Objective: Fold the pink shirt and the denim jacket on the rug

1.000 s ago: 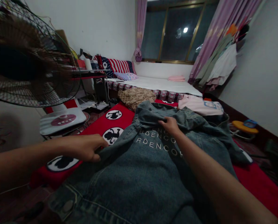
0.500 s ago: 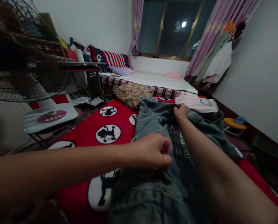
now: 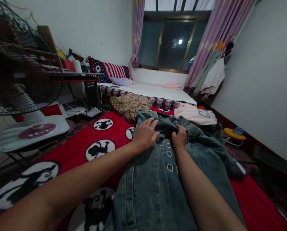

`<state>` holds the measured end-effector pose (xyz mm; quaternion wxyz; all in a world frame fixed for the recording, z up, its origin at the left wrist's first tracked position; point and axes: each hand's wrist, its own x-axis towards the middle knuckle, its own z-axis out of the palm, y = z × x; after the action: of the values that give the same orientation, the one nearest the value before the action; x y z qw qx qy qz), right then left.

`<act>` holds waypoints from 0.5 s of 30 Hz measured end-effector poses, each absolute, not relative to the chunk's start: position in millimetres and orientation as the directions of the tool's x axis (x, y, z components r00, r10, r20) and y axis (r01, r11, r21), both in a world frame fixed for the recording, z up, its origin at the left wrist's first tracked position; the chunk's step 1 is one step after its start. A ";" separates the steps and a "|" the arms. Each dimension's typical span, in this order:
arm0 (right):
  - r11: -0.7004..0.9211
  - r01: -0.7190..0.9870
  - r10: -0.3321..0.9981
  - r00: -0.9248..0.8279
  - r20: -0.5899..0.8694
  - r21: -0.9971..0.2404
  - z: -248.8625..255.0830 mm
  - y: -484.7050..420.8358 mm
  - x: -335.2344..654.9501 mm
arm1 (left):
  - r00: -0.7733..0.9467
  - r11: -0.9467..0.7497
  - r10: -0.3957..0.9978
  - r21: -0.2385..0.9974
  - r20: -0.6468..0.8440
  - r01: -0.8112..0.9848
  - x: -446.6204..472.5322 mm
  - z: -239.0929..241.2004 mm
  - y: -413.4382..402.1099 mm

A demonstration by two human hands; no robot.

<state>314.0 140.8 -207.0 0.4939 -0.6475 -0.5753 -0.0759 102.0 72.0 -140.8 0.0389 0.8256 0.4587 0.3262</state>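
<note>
Denim jacket (image 3: 145, 183) is right under both our hands, lettered side up, collar end away from us, near hem running out of view. Our left hand (image 3: 144, 135) rests on it left of the collar, fingers parted, thumb apart; we see no cloth pinched there. Our right hand (image 3: 179, 138) is on the collar fold, fingers curled in and holding a bunch of denim. Loose collar cloth sits between the two hands. White lettering (image 3: 169, 154) is just below that gap; our right forearm covers part of it, so we can't read the full lines.

Around us, big to small: red blanket (image 3: 73, 144) with monkey roundels, under the jacket, left side partly hidden by our left forearm. White-topped bed (image 3: 155, 89) beyond it. Fan (image 3: 25, 77) at far left, well apart from the jacket. Brown patterned cushion (image 3: 131, 105) just past the collar on the left. Pink garment (image 3: 194, 115) just past it on the right, hemming in that end. Yellow stool (image 3: 234, 134) off to the right, clear of the hands.
</note>
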 end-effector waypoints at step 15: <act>0.404 0.629 0.534 0.428 0.729 -0.665 -134.6 136.3 274.2 | 0.428 -0.486 0.817 0.064 0.387 0.871 88.9 -206.7 107.5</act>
<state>274.2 136.3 -134.6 0.6460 -0.5447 -0.5335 -0.0368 88.9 107.5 -206.7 -0.0731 0.8417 0.5015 0.1862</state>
